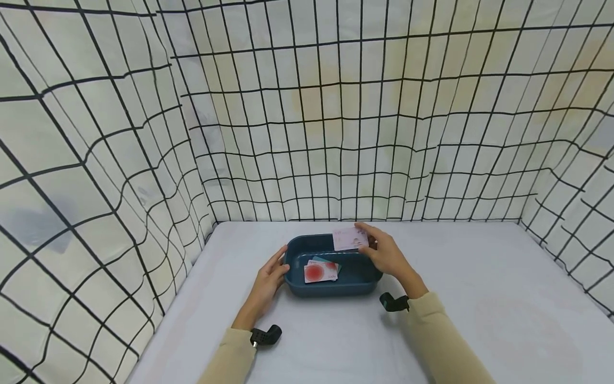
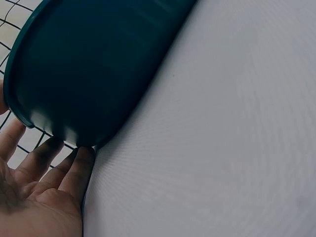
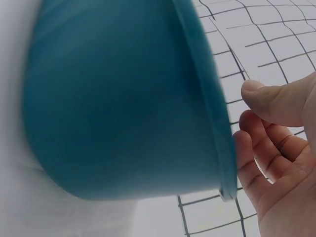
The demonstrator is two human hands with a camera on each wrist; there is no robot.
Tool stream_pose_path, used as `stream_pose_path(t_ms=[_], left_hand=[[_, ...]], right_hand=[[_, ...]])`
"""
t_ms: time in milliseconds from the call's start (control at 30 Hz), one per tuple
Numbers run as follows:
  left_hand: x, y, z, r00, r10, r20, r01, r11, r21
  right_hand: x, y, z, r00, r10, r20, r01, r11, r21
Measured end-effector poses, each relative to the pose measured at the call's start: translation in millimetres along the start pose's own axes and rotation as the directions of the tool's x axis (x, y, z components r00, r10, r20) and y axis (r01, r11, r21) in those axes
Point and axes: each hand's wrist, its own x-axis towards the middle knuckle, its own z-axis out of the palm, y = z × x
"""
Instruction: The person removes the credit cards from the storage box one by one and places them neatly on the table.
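One pale pink card [image 1: 345, 240] is showing just right of centre in the head view, overlapping the far rim of a dark blue bin [image 1: 331, 290]. The right hand [image 1: 387, 258] is pinching the card's right end between thumb and fingers. The left hand [image 1: 271, 276] is resting against the bin's left end, its fingers extended and spread, their tips touching the outer wall at the lower left of the left wrist view. Inside the bin, left of its middle, a white card with red patches [image 1: 320, 272] is lying over a partly hidden teal card [image 1: 323, 260]. A white tabletop [image 1: 331, 336] is spreading across the lower frame, and a black net [image 1: 338, 42] is spanning the upper part.
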Motion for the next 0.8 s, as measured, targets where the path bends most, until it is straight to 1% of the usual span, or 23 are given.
stream_pose_path(t_ms=[333,800], left_hand=[[-0.6,-0.8,0.0,1.0,0.007,0.012,-0.007,1.0,0.007],[0.6,-0.9,0.0,1.0,0.004,0.002,-0.004,1.0,0.017]], right_hand=[[-2,8,-13,1.0,0.024,-0.008,-0.024,1.0,0.014],[-2,25,-27,0.999,0.043,-0.006,-0.043,0.999,0.014]])
